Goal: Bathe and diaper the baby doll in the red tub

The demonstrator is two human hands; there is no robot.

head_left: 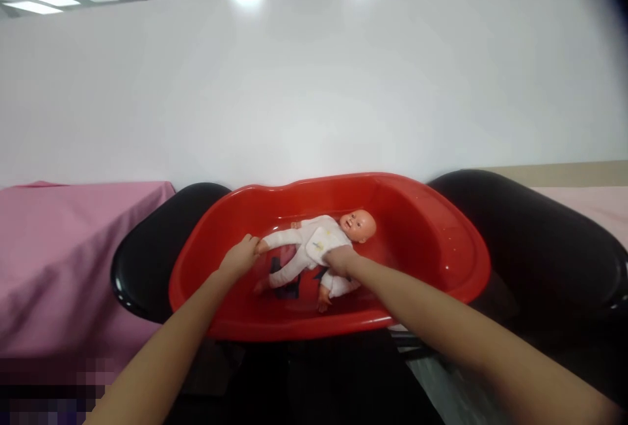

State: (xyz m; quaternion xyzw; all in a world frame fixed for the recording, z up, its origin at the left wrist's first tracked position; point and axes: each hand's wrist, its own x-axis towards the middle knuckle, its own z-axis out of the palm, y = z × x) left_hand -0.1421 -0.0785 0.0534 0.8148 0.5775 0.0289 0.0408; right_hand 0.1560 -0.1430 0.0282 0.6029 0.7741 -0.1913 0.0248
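A baby doll (360,223) in white clothes lies on its back in a red baby bathtub (275,330), its head to the right and legs to the left. My left hand (240,256) is closed around one of the doll's feet near the tub's left side. On the doll's chest lies a white cloth (324,242) with a small yellow print. My right hand (342,259) rests there with curled fingers on the cloth's lower edge; the fingertips are partly hidden. One doll arm hangs toward the near side, below my right wrist.
Black chairs or stools stand on both sides of the tub, a left one (147,261) and a right one (534,255). Pink cloth (73,248) drapes a surface at the left. A white wall (304,85) rises right behind the tub.
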